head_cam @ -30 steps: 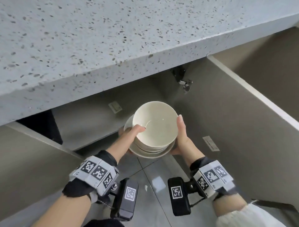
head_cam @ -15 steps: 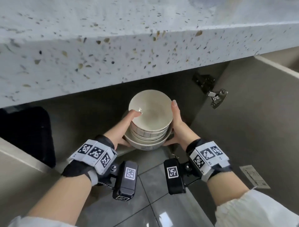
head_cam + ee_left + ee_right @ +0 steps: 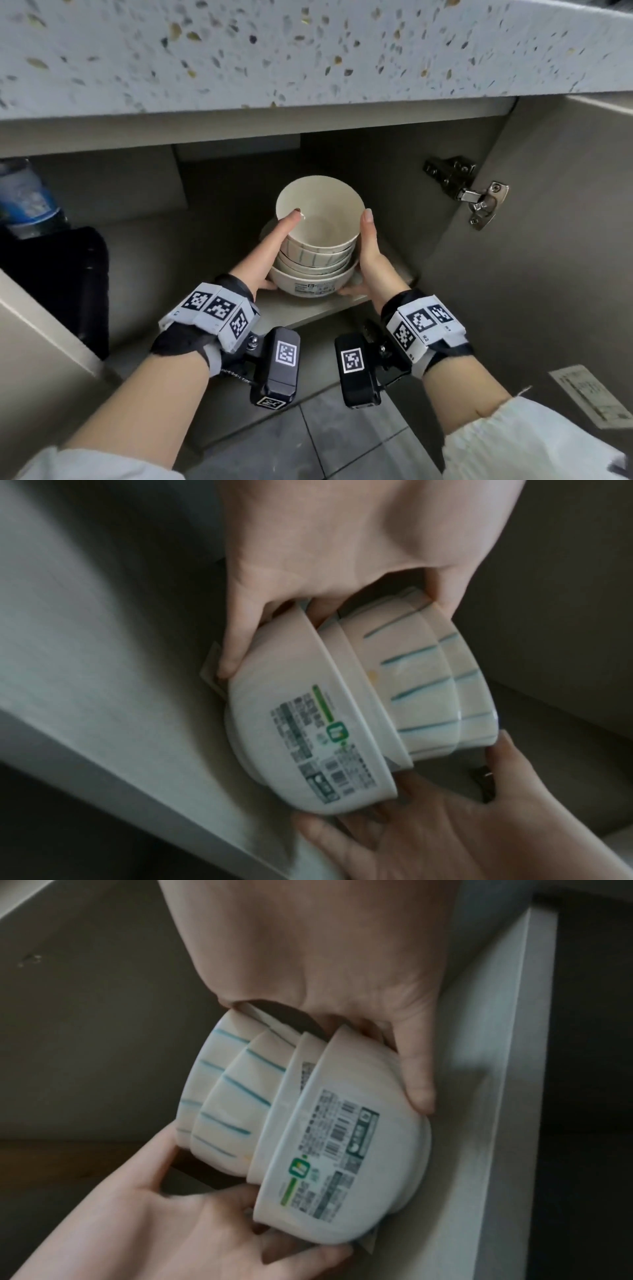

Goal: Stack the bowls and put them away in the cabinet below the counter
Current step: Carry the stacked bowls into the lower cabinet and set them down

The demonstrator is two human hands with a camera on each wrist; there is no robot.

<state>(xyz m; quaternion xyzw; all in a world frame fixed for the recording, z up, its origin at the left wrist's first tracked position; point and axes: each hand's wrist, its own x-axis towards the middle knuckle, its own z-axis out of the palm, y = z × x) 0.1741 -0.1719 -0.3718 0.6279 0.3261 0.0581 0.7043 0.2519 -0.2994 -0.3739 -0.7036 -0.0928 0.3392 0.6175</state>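
Both hands [image 3: 267, 253] [image 3: 368, 260] grip bowl stack [image 3: 315, 260], fingertips hidden underneath.

Upper bowls [image 3: 421, 680]: cream, thin blue stripes.
Bottom bowl [image 3: 298, 723]: plain cream, green-and-grey label.
Worktop [image 3: 239, 51]: pale speckled terrazzo.
Cabinet [image 3: 555, 240]: grey-beige.

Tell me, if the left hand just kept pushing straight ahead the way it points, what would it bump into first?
Apart from the stack of bowls the left hand already grips, probably the cabinet's back wall. The shelf beyond the bowls looks free, though depth there is hard to judge.
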